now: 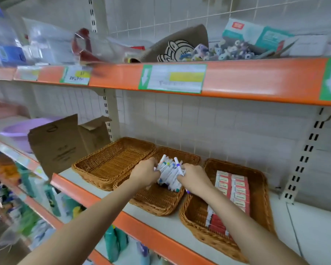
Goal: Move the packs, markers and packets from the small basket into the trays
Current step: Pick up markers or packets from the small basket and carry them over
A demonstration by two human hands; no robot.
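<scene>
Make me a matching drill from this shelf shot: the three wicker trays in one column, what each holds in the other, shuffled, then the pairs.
Things:
1. left tray
2. middle tray
3. right tray

Contents:
A. red and white packs
B. white markers, gripped by both hands
C. nothing visible inside

Pairs: 1-C, 2-B, 3-A

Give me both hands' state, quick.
Left hand: fingers curled round the markers over the middle tray.
Right hand: gripping the same markers.
</scene>
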